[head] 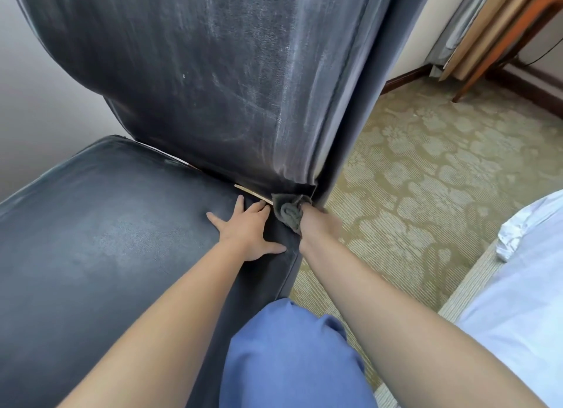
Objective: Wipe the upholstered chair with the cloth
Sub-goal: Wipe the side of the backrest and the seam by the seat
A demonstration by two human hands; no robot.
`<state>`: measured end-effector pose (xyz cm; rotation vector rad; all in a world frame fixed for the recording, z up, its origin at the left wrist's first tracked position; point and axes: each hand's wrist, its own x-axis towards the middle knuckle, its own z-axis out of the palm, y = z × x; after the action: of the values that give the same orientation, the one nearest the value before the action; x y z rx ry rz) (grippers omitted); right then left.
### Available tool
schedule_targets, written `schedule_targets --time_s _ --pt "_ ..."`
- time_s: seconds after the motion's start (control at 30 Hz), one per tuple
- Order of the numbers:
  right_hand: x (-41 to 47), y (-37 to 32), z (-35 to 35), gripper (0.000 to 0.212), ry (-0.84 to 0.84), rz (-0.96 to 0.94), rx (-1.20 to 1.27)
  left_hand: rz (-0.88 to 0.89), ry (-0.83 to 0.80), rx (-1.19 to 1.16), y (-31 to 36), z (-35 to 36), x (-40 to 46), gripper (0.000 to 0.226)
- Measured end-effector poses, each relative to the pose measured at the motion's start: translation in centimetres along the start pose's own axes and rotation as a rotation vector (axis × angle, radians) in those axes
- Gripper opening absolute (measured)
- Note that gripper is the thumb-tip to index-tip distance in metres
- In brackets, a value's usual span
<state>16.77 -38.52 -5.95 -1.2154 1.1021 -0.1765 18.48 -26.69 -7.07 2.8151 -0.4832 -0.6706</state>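
right hand [320,225] bunching cloth [289,214] into chair [182,88] back-seat crease | left hand [248,228] flat, fingers spread on seat | risk: cloth snagging in gap if shoved deeper

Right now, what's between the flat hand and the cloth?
In the head view, only a dark strip of seat cushion separates the left hand from the cloth.

velvety chair [213,72], fuzzy cloth [289,214], patterned carpet [426,164]
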Motion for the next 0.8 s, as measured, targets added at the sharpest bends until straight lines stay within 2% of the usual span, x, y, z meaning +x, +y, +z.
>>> schedule_targets --time_s 0.07,0.13,0.2,0.27,0.43,0.5,0.7,0.8 --pt "-1.4 -0.9 -1.2 0.005 -0.004 -0.213 -0.012 -0.007 -0.012 0.006 0.1 -0.1 -0.1 0.098" --pt "-2.2 -1.4 -2.1 0.014 0.001 -0.365 -0.026 -0.013 -0.019 0.007 0.2 -0.1 -0.2 0.098" --pt "-1.9 -1.1 -2.5 0.015 0.05 -0.408 -0.037 -0.015 -0.023 0.005 0.2 -0.1 -0.4 0.098" --pt "-1.3 -0.7 -2.4 0.007 0.1 -0.401 -0.055 -0.014 -0.024 0.01 0.1 -0.1 -0.3 0.097" --pt "0.1 0.5 -1.6 0.011 0.081 -0.476 -0.166 -0.01 -0.008 0.003 0.0 0.1 0.0 0.096" --pt "0.8 1.2 -0.8 0.014 0.098 -0.427 -0.164 -0.01 -0.004 -0.003 0.0 0.0 0.1 0.096" --pt "2.6 1.9 0.5 0.014 0.061 -0.053 -0.056 -0.012 0.0 0.007 -0.1 0.1 0.3 0.098" --pt "3.6 1.4 0.2 0.004 0.054 0.092 -0.01 -0.011 0.004 0.003 -0.1 0.2 0.4 0.097"
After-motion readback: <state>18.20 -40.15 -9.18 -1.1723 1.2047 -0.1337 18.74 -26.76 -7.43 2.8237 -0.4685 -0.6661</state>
